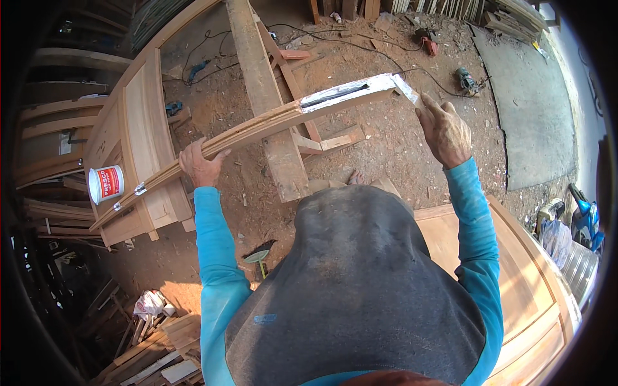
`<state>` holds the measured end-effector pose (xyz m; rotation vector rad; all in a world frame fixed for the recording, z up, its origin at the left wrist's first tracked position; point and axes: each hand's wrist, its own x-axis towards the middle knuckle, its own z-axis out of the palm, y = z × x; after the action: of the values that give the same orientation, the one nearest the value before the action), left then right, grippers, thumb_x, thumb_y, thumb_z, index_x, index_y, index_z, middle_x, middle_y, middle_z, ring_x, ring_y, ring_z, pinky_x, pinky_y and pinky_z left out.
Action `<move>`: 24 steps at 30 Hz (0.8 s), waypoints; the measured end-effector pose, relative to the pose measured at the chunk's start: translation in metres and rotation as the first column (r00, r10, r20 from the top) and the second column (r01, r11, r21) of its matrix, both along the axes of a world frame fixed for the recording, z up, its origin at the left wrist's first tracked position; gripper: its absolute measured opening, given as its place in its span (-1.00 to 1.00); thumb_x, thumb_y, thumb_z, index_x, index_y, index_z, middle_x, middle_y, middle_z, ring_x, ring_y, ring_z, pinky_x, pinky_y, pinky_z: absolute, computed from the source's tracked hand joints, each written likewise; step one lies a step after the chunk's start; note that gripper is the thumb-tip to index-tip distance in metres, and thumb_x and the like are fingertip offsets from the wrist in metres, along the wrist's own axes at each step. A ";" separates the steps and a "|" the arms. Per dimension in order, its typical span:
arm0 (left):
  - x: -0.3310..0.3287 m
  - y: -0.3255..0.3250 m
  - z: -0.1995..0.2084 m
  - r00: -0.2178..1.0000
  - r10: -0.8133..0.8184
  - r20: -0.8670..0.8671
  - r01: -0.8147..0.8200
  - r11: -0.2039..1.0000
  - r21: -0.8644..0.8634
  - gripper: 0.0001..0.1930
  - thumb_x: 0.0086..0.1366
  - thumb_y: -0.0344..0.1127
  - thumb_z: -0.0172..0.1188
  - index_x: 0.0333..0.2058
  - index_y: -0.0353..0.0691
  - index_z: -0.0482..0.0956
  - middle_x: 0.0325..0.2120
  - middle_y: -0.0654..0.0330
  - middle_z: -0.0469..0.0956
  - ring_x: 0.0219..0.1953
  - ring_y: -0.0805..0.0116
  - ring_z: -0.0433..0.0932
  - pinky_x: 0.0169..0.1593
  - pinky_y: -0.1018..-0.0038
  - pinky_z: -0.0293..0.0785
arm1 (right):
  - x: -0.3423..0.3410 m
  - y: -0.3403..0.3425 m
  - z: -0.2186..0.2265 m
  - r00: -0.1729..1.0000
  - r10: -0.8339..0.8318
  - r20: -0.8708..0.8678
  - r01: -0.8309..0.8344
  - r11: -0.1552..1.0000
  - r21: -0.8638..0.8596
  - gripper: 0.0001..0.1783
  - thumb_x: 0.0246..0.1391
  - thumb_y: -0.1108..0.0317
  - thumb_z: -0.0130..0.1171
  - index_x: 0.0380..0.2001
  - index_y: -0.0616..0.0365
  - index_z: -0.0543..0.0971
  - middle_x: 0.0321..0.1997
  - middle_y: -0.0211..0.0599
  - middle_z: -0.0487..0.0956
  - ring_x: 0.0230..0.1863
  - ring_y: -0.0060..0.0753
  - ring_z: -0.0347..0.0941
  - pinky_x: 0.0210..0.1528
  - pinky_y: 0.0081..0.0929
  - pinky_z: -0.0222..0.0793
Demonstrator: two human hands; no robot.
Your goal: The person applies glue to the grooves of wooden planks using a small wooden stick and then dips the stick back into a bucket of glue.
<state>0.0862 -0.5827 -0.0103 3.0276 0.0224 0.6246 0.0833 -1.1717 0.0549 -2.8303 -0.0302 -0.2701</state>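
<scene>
A long, narrow wooden rail (257,126) with a grooved edge slants across in front of me, over a plank. My left hand (201,164) grips its left half, thumb and fingers closed around it. White putty (347,91) coats the top near the rail's right end, around a dark slot. My right hand (445,132) is at that end with curled fingers, touching a flat white-smeared piece (405,89); I cannot tell whether this is a tool or part of the rail. The rail's left end lies over a wooden panel, beside a white and red tub (106,184).
The supporting plank (257,77) runs away from me. A framed wooden panel (143,109) stands left, another door panel (515,283) lies at lower right. Power tools (467,82) and cords (360,48) lie on the dusty floor. Wood scraps (161,347) pile at lower left.
</scene>
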 end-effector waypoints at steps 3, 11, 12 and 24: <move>-0.001 -0.001 0.001 1.000 0.004 -0.015 -0.004 1.000 0.003 -0.18 -0.15 0.26 0.68 0.06 -0.04 0.67 0.00 0.19 0.65 0.16 0.02 0.53 0.41 -0.11 0.22 | -0.001 -0.004 -0.002 1.000 -0.011 0.022 0.010 0.999 0.047 -0.56 0.35 0.01 0.30 0.20 -0.12 0.66 -0.28 -0.10 0.58 -0.33 0.08 0.65 -0.28 -0.01 0.58; 0.000 0.000 -0.001 1.000 0.016 -0.023 -0.016 1.000 0.013 -0.17 -0.12 0.26 0.67 0.09 -0.03 0.65 0.03 0.17 0.63 0.18 0.01 0.50 0.42 -0.11 0.20 | 0.000 0.002 0.004 0.998 0.026 0.051 -0.030 0.996 0.086 -0.54 0.36 0.01 0.30 0.25 -0.15 0.65 -0.27 -0.09 0.58 -0.33 0.07 0.65 -0.27 -0.03 0.59; -0.001 0.000 -0.001 0.999 0.020 -0.035 -0.020 1.000 0.005 -0.17 -0.12 0.26 0.67 0.09 -0.03 0.65 0.04 0.17 0.63 0.18 0.00 0.50 0.43 -0.12 0.19 | 0.001 0.007 0.005 1.000 0.022 0.016 -0.022 0.999 0.026 -0.54 0.37 0.01 0.29 0.25 -0.14 0.65 -0.26 -0.09 0.59 -0.33 0.06 0.65 -0.27 -0.03 0.59; 0.003 -0.001 0.002 0.997 0.039 -0.062 -0.040 0.999 -0.005 -0.17 -0.13 0.26 0.68 0.08 -0.05 0.65 0.04 0.15 0.63 0.21 0.00 0.49 0.46 -0.15 0.15 | -0.009 -0.007 -0.011 0.991 -0.126 0.036 0.124 0.990 0.067 -0.53 0.32 0.04 0.34 0.25 -0.18 0.64 -0.24 -0.15 0.58 -0.33 0.03 0.65 -0.30 -0.05 0.58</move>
<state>0.0888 -0.5836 -0.0086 3.0463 0.0868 0.5323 0.0743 -1.1784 0.0439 -2.7666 0.1455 -0.3495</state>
